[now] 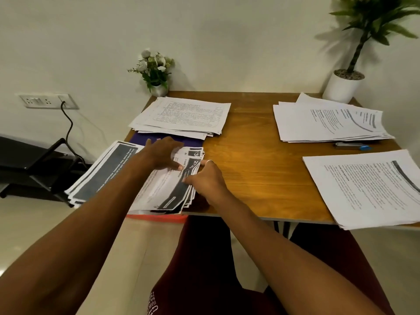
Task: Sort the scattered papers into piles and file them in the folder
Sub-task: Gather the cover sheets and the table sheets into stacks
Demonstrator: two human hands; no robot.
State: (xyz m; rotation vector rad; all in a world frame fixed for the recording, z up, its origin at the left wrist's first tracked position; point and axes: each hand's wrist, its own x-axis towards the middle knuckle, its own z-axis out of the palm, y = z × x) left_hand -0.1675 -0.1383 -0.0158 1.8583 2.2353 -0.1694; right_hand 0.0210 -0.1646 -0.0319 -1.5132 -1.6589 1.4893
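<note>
Head view: both hands on a stack of dark-banded printouts (166, 192) at the near-left corner of the wooden table (250, 155).
The left hand (162, 155) lies palm down on the stack with fingers straight; the right hand (205, 178) curls its fingers round the stack's right edge. A second fan of dark-banded sheets (102, 171) overhangs the table's left side. A purple folder (142, 140) lies beneath, partly under the far-left text pile (184, 114). Two more text piles, far right (327, 123) and near right (368, 189), lie well apart.
</note>
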